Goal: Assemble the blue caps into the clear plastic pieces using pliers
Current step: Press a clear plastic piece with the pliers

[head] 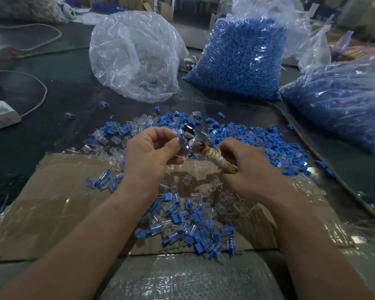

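Dark worktop is covered at its near edge by a sheet of taped cardboard. Along the far edge three bags are stood: a clear bag of clear parts, a blue bag packed with caps, and a second blue bag at the right edge. A white adapter with its cable is laid at the left edge.

The pliers are held above the cardboard's far edge. Their wrapped handle is gripped by the right hand, with the fingers curled tightly round it and the metal head pointed up and left. A small piece, blue with clear plastic, is pinched between the thumb and fingertips of the left hand and is held against the head of the pliers. Whether the jaws are closed on it cannot be told.

Loose caps and clear pieces are scattered across the middle of the worktop, beyond both hands. Joined pieces, blue in clear, are heaped on the cardboard between the forearms, near the worktop's near edge.
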